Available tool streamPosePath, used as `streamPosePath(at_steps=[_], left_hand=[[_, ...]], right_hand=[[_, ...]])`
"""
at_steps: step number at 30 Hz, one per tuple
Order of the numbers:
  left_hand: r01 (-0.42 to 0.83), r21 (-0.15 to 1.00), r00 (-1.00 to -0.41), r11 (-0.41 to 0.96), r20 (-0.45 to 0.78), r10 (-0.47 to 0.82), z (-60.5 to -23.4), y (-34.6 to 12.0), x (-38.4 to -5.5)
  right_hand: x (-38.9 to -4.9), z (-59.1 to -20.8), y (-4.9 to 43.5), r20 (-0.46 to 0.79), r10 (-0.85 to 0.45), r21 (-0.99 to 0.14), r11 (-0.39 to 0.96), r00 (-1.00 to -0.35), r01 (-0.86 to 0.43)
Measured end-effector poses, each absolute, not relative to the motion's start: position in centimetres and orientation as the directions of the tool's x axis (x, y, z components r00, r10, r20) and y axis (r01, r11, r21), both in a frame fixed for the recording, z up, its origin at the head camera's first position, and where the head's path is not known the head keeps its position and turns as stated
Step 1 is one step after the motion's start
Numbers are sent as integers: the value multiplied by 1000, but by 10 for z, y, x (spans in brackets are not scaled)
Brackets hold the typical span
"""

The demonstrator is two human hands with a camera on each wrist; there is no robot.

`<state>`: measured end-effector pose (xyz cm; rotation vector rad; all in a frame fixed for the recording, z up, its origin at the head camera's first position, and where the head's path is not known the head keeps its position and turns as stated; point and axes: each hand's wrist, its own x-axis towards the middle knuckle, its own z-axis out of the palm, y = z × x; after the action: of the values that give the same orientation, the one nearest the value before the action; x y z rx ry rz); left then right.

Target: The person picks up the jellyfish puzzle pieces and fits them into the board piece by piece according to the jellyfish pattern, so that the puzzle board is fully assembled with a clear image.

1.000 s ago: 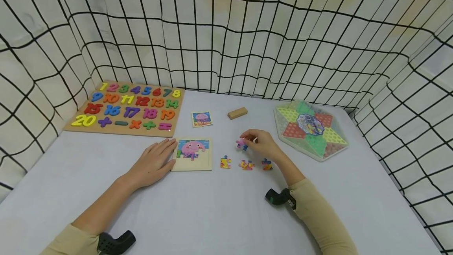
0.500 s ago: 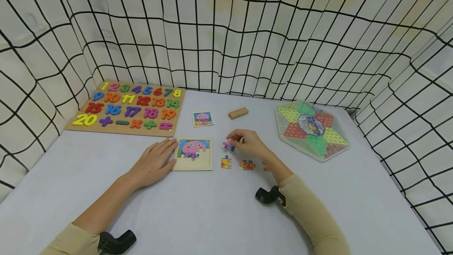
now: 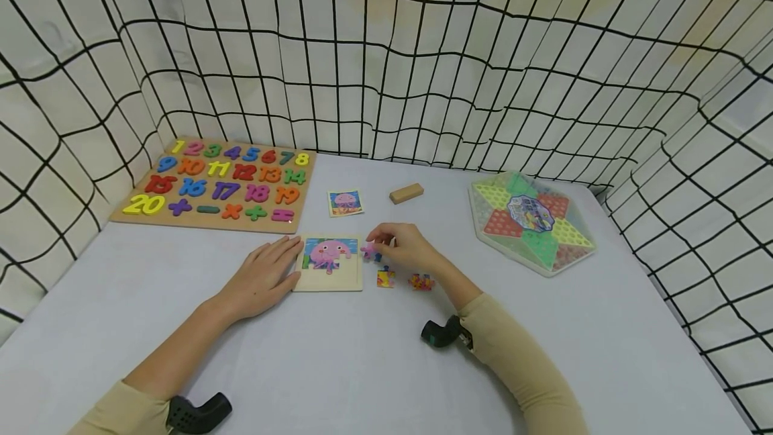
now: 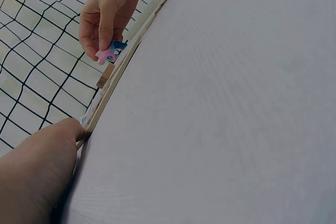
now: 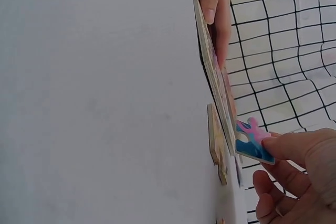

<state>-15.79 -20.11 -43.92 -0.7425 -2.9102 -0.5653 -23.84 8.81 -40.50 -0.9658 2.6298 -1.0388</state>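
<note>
Right hand (image 3: pixel 400 247) is pinching the piece (image 5: pixel 255 139) just right of the board (image 3: pixel 331 280) (straight-fingered left hand (image 3: pixel 258 280) touching opposite edge).

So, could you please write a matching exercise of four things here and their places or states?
1. Pink-and-blue jigsaw piece
2. Square, pale wooden puzzle tray
3. Small rectangular wooden block
4. Hexagonal board with red, green and yellow triangles

A. Between the square picture card and the hexagonal board
B. Partly filled, left hand at its edge
C. Rightmost on the white table
D. Pinched by the right hand

Pairs: 1-D, 2-B, 3-A, 4-C
</note>
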Motion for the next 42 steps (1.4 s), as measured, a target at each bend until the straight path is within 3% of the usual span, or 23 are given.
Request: streamPosePath(at_steps=[21, 32, 42], left_hand=[[494, 325, -869, 806, 212, 447, -441, -201, -156], [503, 312, -864, 806, 219, 454, -439, -201, -157], [491, 318, -871, 811, 193, 451, -438, -201, -157]], right_hand=[[-235, -410, 58, 135, -718, -654, 454, -683, -606], [-235, -415, 49, 141, -703, -648, 467, -697, -602], [-231, -416, 44, 125, -642, -649, 524, -756, -552]])
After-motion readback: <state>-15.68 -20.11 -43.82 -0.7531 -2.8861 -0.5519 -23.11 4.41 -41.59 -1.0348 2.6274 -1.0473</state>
